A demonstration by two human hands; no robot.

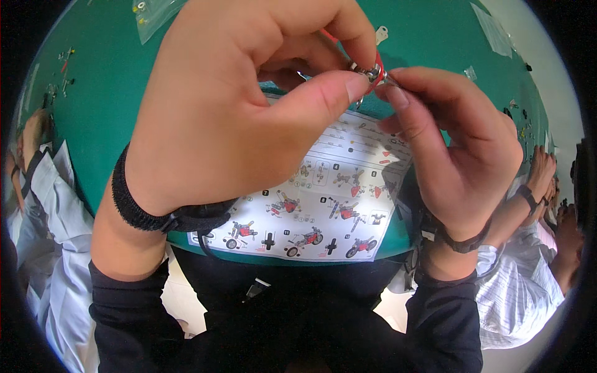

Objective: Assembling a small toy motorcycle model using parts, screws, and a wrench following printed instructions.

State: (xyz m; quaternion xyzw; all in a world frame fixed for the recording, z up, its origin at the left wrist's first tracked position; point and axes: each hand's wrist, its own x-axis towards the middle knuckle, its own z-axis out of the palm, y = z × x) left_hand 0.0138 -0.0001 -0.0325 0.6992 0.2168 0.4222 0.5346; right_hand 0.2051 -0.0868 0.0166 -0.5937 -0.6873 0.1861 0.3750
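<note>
Thumb and fingers of my left hand are closed on a small red and silver model part, held above the green table. A flat silver piece with a hole sticks up beyond it. My right hand pinches a thin metal piece between thumb and forefinger, its end against the right side of the model part. What kind of piece it is, I cannot make out. Below both hands lies a printed instruction sheet with pictures of a red model motorcycle, partly covered by my left hand.
A clear plastic bag with small parts lies at the far left of the green table. Small loose parts are scattered at the left edge, others at the right. People in white sleeves sit on both sides, their hands near the table edge.
</note>
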